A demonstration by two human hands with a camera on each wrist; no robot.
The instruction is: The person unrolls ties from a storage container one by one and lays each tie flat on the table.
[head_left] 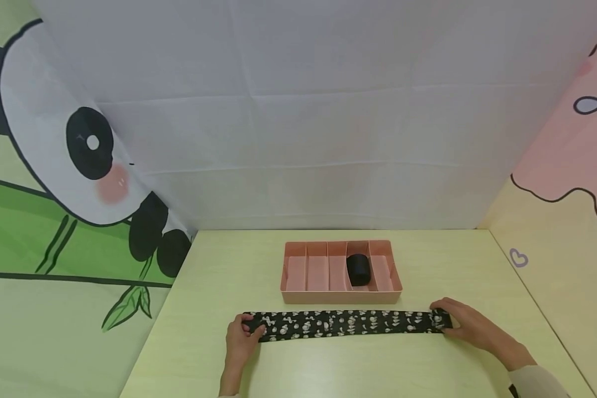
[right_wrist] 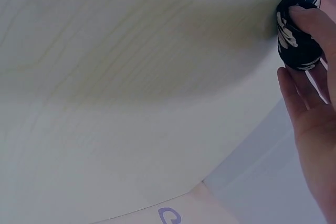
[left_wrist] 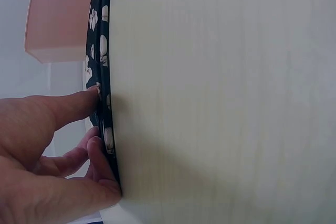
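Note:
A long black cloth strip (head_left: 348,323) with a white floral print lies folded flat across the table, left to right. My left hand (head_left: 240,338) pinches its left end, thumb on the near side and fingers at the far side. In the left wrist view, the strip's layered edge (left_wrist: 105,51) runs up from the fingers of the left hand (left_wrist: 58,156). At the other end, my right hand (head_left: 470,326) grips the cloth between thumb and fingers. The right wrist view has this end as a rounded fold (right_wrist: 296,40), held by the right hand (right_wrist: 315,93).
Behind the strip stands a pink tray (head_left: 340,297) divided into several compartments. A black rolled item (head_left: 359,270) sits in the second compartment from its right. White cloth (head_left: 298,127) hangs behind the table (head_left: 179,354), with printed panels at both sides.

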